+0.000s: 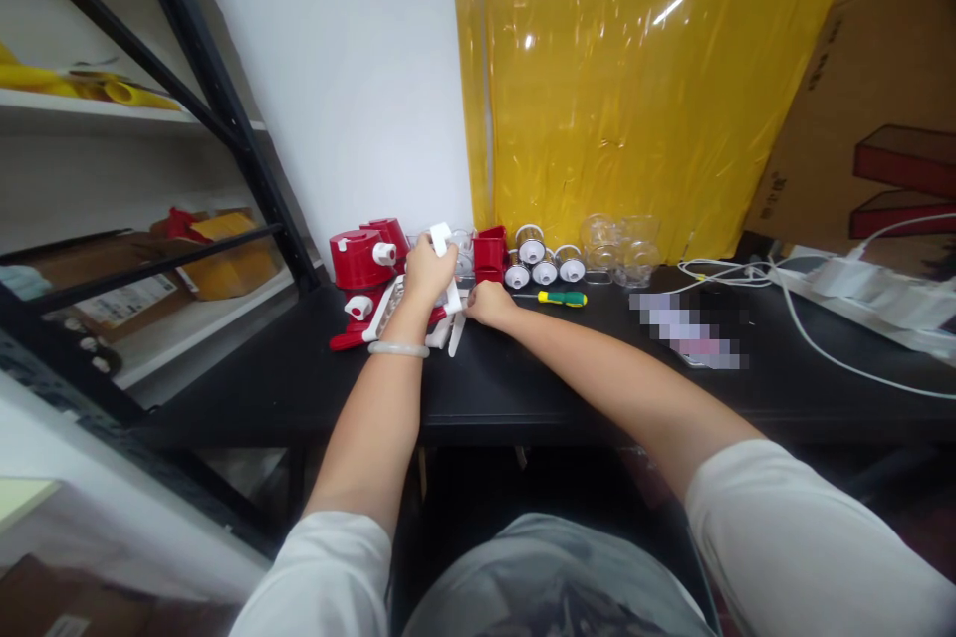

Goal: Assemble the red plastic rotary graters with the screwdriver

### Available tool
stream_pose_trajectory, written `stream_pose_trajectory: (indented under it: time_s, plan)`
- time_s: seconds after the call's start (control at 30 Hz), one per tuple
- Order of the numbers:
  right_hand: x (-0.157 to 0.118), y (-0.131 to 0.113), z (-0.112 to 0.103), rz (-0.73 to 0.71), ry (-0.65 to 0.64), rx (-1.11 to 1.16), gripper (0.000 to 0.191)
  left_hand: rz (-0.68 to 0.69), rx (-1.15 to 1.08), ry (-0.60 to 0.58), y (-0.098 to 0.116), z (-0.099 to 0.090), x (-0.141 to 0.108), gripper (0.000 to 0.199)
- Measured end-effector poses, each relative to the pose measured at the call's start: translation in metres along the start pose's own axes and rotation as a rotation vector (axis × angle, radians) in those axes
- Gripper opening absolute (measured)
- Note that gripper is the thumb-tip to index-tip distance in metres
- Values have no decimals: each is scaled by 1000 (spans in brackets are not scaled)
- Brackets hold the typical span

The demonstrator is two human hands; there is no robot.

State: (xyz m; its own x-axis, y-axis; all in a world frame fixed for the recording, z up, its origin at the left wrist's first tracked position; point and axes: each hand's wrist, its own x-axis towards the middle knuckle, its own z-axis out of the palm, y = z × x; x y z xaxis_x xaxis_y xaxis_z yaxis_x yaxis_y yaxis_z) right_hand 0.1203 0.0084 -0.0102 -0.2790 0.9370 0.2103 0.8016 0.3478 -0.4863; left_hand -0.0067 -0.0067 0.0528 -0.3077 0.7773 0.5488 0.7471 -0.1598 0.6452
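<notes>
the left hand [429,274] holds a white part [440,237] over a black table [538,368], with the right hand [491,304] just beside it.
the left fingers are bent around the white part, which is in front of the white wall [351,70]. the right fingers are curled in, near a thin white strip [455,336], but i cannot tell if they hold anything. a white knob [359,307] and red handles [348,340] lie left of the hands, with a big red cup [362,259] behind them. to the right are a red box [490,254], 4 shiny cans [531,244] with white ends in a pile, and a green and yellow screwdriver [564,299]. clear plastic cups [619,249] stand behind it, near the yellow sheet [634,100].
</notes>
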Motion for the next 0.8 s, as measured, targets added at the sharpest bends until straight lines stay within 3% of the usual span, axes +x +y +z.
stream_pose_trajectory:
  time_s: [0.8]
  plan:
    - [7, 15, 9, -112, 30, -81, 17, -20, -20, -18, 0, 1, -1, 30]
